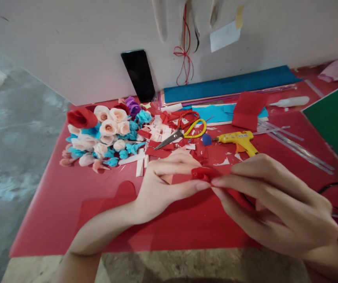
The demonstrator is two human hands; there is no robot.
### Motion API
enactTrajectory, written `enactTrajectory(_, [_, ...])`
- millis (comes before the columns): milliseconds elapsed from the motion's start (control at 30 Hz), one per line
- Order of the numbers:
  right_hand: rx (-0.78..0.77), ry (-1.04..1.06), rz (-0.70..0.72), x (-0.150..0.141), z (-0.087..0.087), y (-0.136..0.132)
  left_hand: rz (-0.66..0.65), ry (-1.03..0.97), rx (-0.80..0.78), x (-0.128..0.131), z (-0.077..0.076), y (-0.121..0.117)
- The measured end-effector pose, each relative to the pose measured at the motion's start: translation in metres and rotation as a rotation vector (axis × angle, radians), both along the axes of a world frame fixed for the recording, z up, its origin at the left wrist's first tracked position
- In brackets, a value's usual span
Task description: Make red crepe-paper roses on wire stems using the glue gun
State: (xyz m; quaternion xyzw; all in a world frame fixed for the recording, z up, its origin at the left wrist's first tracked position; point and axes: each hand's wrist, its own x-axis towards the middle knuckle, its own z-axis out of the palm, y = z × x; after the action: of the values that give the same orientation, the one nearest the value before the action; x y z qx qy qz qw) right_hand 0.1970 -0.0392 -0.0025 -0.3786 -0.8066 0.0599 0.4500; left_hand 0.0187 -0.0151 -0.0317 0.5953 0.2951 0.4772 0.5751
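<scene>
Between my two hands is a small red paper flower (200, 173), rolled at its centre. My left hand (165, 188) is closed around it, thumb in front and fingers behind. The fingertips of my right hand (275, 204) pinch at the flower's right side, close to my left thumb. Red crepe paper (121, 212) lies flat on the table below my left wrist. Just beyond my hands are scissors (180, 131) with red and yellow handles, and a yellow glue gun (239, 139) whose nozzle points left.
Paper flowers (106, 133) in white, blue, red and purple are heaped at the left. A phone (139, 74) leans on the white wall. Paper scraps (159, 131), blue paper (228, 84), clear glue sticks (301, 149) and a white bottle (291, 102) lie about. A green board (334, 122) stands right.
</scene>
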Motion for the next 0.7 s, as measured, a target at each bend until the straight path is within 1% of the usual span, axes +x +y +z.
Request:
enactTrajectory(133, [-0.047, 0.014, 0.012, -0.0017, -0.0010, 0.0005, -0.014, -0.009, -0.013, 0.0001, -0.0007, -0.0005])
enactTrajectory(233, [-0.042, 0.024, 0.025, -0.0020, -0.0007, 0.0007, -0.050, -0.023, -0.034, 0.0005, -0.0015, -0.0008])
enactTrajectory(400, [-0.039, 0.027, 0.032, -0.0005, 0.0003, -0.0004, -0.049, -0.047, -0.080, 0.0006, -0.0024, -0.0014])
enactTrajectory(600, [-0.053, 0.029, 0.049, -0.0015, 0.0024, 0.0011, -0.097, -0.083, -0.140, 0.0007, -0.0023, -0.0012])
enactTrajectory(700, [-0.002, 0.002, 0.011, -0.0005, 0.0045, -0.0004, -0.098, -0.106, -0.161, 0.0010, -0.0033, -0.0022])
